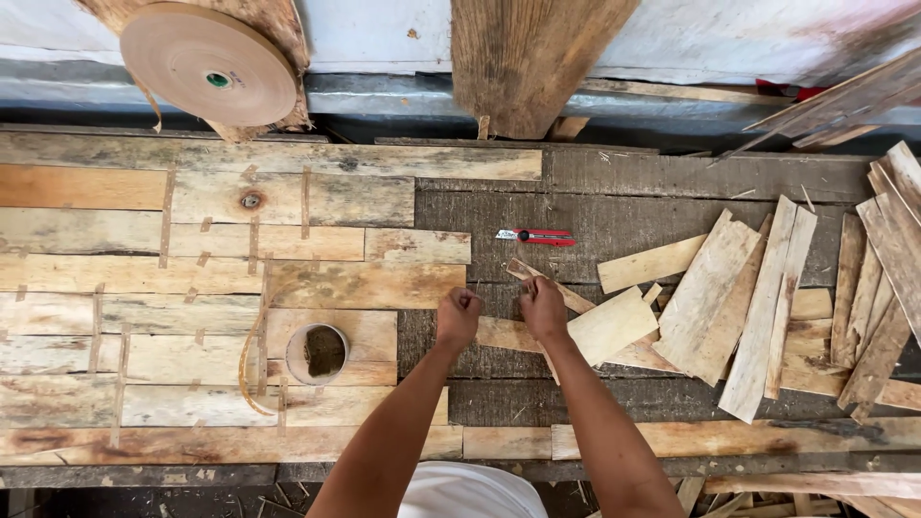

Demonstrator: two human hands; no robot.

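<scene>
My left hand (pixel 459 317) and my right hand (pixel 543 307) are both closed into fists, close together above the middle of the bench. A thin strip, hard to make out, seems to run between their fingertips. My right hand hovers over a pale veneer piece (pixel 611 326) that lies on a longer slat (pixel 501 335). Left of my left hand is a patchwork panel of veneer sheets (pixel 192 288), joined with short bits of brown tape. A small tape roll (pixel 318 353) stands on the panel, its loose tail curling to the left.
A red utility knife (pixel 537 235) lies on the dark bench beyond my hands. Several loose veneer slats (pixel 767 307) are heaped at the right. A large brown tape roll (pixel 209 62) and a thick plank (pixel 523 58) lean at the back.
</scene>
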